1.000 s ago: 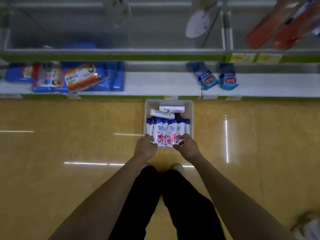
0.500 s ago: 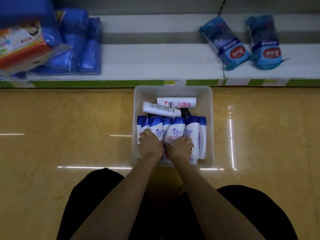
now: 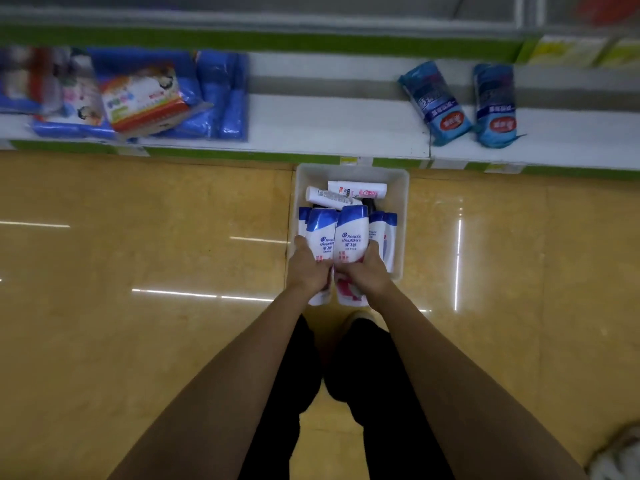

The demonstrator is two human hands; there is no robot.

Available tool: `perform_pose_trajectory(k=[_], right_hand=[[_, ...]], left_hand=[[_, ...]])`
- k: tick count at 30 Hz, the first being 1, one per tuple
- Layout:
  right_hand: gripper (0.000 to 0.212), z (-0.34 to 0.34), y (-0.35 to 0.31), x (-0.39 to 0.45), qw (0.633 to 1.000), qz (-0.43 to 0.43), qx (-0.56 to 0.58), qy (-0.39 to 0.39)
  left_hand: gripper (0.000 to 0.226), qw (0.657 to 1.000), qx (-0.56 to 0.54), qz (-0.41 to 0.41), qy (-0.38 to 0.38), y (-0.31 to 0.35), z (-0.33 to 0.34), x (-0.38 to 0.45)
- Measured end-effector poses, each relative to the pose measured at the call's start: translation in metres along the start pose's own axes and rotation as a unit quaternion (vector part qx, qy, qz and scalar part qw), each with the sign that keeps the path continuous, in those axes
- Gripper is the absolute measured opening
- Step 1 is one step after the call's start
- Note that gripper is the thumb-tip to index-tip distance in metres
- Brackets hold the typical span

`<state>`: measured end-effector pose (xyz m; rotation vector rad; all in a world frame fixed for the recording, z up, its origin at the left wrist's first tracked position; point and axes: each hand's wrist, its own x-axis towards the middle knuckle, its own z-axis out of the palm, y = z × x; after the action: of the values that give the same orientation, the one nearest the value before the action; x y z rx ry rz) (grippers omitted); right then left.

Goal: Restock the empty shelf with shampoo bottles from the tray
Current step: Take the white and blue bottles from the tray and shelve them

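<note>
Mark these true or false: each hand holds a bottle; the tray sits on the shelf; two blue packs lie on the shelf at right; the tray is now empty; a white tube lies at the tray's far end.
1. Each hand holds a bottle. True: left hand grips the left bottle, right hand the right bottle.
2. The tray sits on the shelf. False: it is on the floor.
3. Two blue packs lie at right. True.
4. The tray is empty. False: bottles remain.
5. A white tube lies at the far end. True.
</note>
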<state>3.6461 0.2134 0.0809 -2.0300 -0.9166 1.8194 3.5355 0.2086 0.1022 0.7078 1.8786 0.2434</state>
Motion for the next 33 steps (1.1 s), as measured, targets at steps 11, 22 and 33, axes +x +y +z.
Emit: perform_pose_trajectory(k=[11,22,33], right_hand=[[0.056,-0.030,-0.138,-0.138,0.999,-0.052,0.011,-0.008],[0.046,-0.076,-0.284,-0.236,0.982,-0.190,0.018,0.012],[0.043,-0.125,-0.406,-0.336,0.934,-0.355,0.034,0.031]], left_hand=[[0.037,0.997,-0.049,0.065,0.017,0.101,-0.100,-0.139],[0.040,0.970,-0.085,0.219,0.060,0.223,-0.194,-0.220],[0.057,0.908,-0.131,0.390,0.076,0.339,-0.257,-0.316]])
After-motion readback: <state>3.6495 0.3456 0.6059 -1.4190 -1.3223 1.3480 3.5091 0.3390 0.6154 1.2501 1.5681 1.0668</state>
